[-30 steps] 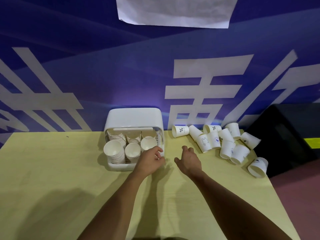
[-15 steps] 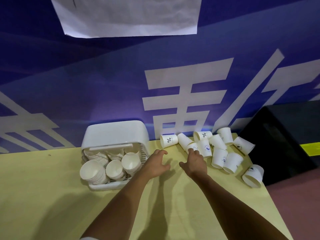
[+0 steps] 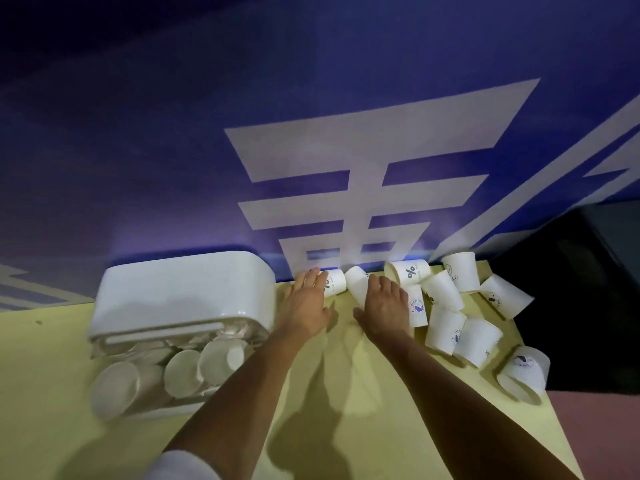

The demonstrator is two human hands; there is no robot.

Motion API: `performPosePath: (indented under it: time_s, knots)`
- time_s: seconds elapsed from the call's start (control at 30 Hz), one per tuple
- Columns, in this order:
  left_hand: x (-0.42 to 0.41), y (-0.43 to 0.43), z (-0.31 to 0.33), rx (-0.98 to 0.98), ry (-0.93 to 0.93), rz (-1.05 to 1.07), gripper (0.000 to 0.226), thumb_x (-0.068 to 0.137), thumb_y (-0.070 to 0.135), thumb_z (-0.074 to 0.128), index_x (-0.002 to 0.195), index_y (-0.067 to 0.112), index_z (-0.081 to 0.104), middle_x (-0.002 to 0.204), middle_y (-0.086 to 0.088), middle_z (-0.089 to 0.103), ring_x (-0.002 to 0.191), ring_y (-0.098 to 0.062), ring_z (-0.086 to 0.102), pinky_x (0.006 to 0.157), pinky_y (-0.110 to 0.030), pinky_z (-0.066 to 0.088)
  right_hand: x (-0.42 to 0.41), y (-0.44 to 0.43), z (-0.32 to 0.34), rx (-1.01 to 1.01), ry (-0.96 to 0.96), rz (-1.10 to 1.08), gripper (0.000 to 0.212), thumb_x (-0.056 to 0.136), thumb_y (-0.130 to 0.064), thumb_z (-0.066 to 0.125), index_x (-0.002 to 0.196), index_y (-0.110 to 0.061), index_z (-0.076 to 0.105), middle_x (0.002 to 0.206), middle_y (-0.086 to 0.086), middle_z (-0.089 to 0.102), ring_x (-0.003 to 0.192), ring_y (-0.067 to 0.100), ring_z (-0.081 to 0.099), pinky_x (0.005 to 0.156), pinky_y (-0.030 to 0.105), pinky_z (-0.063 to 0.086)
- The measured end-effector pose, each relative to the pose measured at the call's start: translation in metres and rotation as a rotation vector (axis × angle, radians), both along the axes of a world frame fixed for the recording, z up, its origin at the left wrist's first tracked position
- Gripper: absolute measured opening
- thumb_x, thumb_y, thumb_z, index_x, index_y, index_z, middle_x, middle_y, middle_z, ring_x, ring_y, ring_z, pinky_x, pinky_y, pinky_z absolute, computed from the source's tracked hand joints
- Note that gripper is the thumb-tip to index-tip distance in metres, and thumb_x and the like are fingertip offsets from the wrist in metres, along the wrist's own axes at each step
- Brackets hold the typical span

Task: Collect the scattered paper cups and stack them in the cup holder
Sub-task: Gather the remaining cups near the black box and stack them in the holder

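Note:
A white cup holder [image 3: 180, 292] with a rounded lid stands at the back left of the yellow table; stacks of white paper cups [image 3: 183, 372] fill its front. Several loose paper cups [image 3: 446, 327] lie scattered to the right, some upright, some tipped. My left hand [image 3: 306, 303] reaches with straight fingers onto the leftmost tipped cup [image 3: 335, 282] by the wall. My right hand [image 3: 384, 303] lies with spread fingers over a tipped cup [image 3: 356, 282] beside it. Whether either hand grips its cup is unclear.
A blue wall with large white characters [image 3: 346, 188] rises directly behind the table. A black box [image 3: 581, 282] stands off the table's right edge, where one cup [image 3: 526, 372] lies near the corner. Bare yellow tabletop [image 3: 52, 393] stretches to the left.
Both hands have moved forward from beside the holder to the leftmost loose cups at the wall. The view has closed in and tilted.

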State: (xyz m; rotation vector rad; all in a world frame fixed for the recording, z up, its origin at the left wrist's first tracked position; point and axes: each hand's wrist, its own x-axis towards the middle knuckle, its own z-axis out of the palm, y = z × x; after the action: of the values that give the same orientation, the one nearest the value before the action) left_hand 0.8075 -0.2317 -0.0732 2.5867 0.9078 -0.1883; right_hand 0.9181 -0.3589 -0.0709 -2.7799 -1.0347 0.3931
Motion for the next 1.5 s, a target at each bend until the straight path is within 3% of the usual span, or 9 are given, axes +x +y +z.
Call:
performPosePath:
  time_s: [0.2, 0.4, 0.63, 0.77, 0.87, 1.0, 1.2, 1.3, 1.5]
  knots:
    - [0.009, 0.002, -0.013, 0.149, 0.105, -0.023, 0.073, 0.075, 0.032, 0.067, 0.141, 0.025, 0.037, 0.134, -0.001, 0.043, 0.124, -0.024, 0.039, 0.095, -0.038, 0.036, 0.007, 0.008, -0.016, -0.126, -0.079, 0.038, 0.050, 0.091, -0.038, 0.055, 0.131, -0.013, 0.041, 0.123, 0.013, 0.058, 0.111, 0.032, 0.055, 0.100, 0.042, 0.039]
    - [0.006, -0.004, -0.016, 0.092, 0.158, 0.028, 0.065, 0.078, 0.043, 0.066, 0.135, 0.023, 0.041, 0.128, -0.006, 0.045, 0.116, -0.027, 0.045, 0.097, -0.042, 0.035, 0.007, 0.004, -0.011, -0.033, -0.015, 0.011, 0.056, 0.090, -0.044, 0.057, 0.133, -0.012, 0.041, 0.130, 0.010, 0.054, 0.117, 0.030, 0.052, 0.101, 0.040, 0.039]
    - [-0.006, -0.008, 0.019, 0.050, 0.033, 0.104, 0.067, 0.070, 0.048, 0.068, 0.126, 0.022, 0.043, 0.121, -0.002, 0.046, 0.114, -0.025, 0.045, 0.090, -0.038, 0.034, -0.007, 0.004, 0.023, 0.266, 0.167, -0.137, 0.050, 0.089, -0.043, 0.064, 0.128, -0.015, 0.050, 0.118, 0.007, 0.063, 0.100, 0.024, 0.061, 0.087, 0.037, 0.053]
    - [-0.014, -0.015, 0.041, 0.019, -0.091, 0.185, 0.070, 0.072, 0.052, 0.067, 0.130, 0.023, 0.041, 0.127, 0.000, 0.049, 0.117, -0.024, 0.047, 0.095, -0.039, 0.035, -0.016, -0.002, 0.048, 0.447, 0.232, -0.240, 0.051, 0.084, -0.037, 0.067, 0.126, -0.016, 0.048, 0.121, 0.004, 0.056, 0.105, 0.025, 0.056, 0.085, 0.038, 0.049]
    - [-0.025, -0.023, 0.057, -0.025, -0.224, 0.185, 0.076, 0.079, 0.049, 0.066, 0.142, 0.026, 0.030, 0.135, -0.002, 0.046, 0.121, -0.025, 0.047, 0.100, -0.039, 0.036, -0.024, -0.012, 0.063, 0.424, 0.232, -0.274, 0.054, 0.084, -0.038, 0.066, 0.128, -0.016, 0.045, 0.124, 0.005, 0.051, 0.105, 0.028, 0.056, 0.085, 0.041, 0.049]
    - [-0.049, -0.031, 0.083, 0.026, -0.225, 0.126, 0.084, 0.087, 0.052, 0.062, 0.152, 0.039, 0.010, 0.142, -0.003, 0.040, 0.127, -0.025, 0.044, 0.106, -0.042, 0.035, -0.042, -0.025, 0.082, 0.336, 0.196, -0.255, 0.058, 0.084, -0.040, 0.067, 0.130, -0.016, 0.042, 0.129, 0.006, 0.047, 0.106, 0.029, 0.057, 0.085, 0.042, 0.049]
    - [-0.091, -0.043, 0.111, -0.006, -0.368, 0.207, 0.073, 0.084, 0.042, 0.069, 0.142, 0.026, 0.027, 0.137, -0.006, 0.047, 0.121, -0.026, 0.048, 0.103, -0.040, 0.038, -0.087, -0.037, 0.099, 0.338, 0.199, -0.171, 0.062, 0.083, -0.044, 0.069, 0.132, -0.017, 0.042, 0.132, 0.004, 0.049, 0.109, 0.026, 0.057, 0.084, 0.039, 0.049]
    - [-0.121, -0.046, 0.119, -0.067, -0.434, 0.306, 0.074, 0.079, 0.037, 0.075, 0.136, 0.022, 0.031, 0.130, -0.012, 0.051, 0.117, -0.030, 0.050, 0.094, -0.037, 0.043, -0.116, -0.039, 0.103, 0.323, 0.209, -0.124, 0.067, 0.082, -0.048, 0.067, 0.135, -0.017, 0.041, 0.134, 0.004, 0.049, 0.114, 0.027, 0.055, 0.086, 0.040, 0.048]
    - [-0.170, -0.048, 0.127, -0.141, -0.522, 0.407, 0.076, 0.072, 0.042, 0.080, 0.123, 0.031, 0.025, 0.128, -0.011, 0.053, 0.109, -0.031, 0.054, 0.081, -0.035, 0.047, -0.157, -0.032, 0.109, 0.292, 0.158, -0.003, 0.069, 0.081, -0.054, 0.067, 0.136, -0.018, 0.041, 0.132, 0.004, 0.051, 0.108, 0.026, 0.058, 0.083, 0.037, 0.051]
